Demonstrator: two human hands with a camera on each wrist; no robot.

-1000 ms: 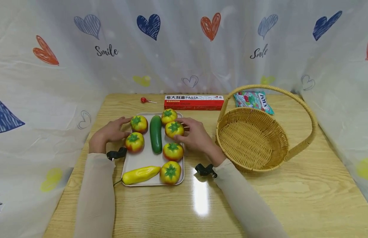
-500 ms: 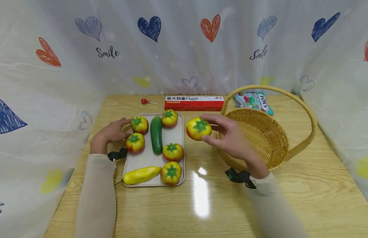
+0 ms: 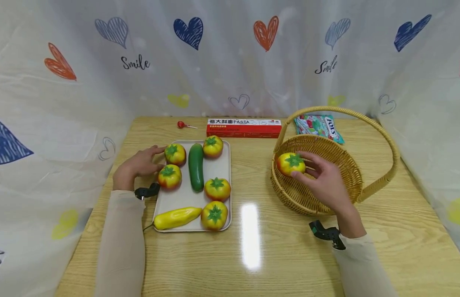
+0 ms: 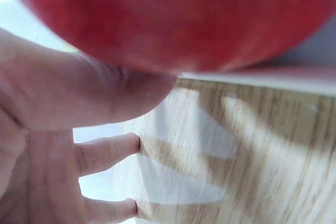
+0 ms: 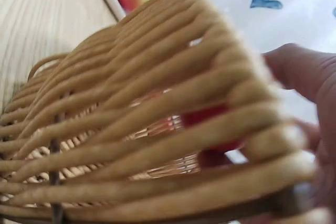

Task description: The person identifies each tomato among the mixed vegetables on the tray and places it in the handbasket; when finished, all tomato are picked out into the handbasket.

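Note:
In the head view my right hand [image 3: 323, 181] holds a yellow-red tomato [image 3: 290, 164] with a green leafy cap, over the left part of a wicker basket [image 3: 358, 165]. The right wrist view has the wicker wall [image 5: 157, 103] across it, with red showing through the gaps. My left hand [image 3: 138, 165] lies at the left edge of a white tray [image 3: 178, 208], next to two more tomatoes [image 3: 169, 177]. In the left wrist view its thumb [image 4: 115, 93] is close against a red tomato underside [image 4: 178, 19]; its other fingers stretch out holding nothing.
Also on the tray are a green cucumber [image 3: 196, 167], a yellow pepper [image 3: 177, 218] and further tomatoes [image 3: 217, 189]. Behind stand a red pasta box [image 3: 243, 128], a lollipop [image 3: 181, 124] and a candy bag [image 3: 319, 127]. The basket's handle [image 3: 391, 144] arches upward.
My right hand has lifted one tomato from the tray's right side and carried it rightward to the basket. My left hand has stayed at the tray's left edge.

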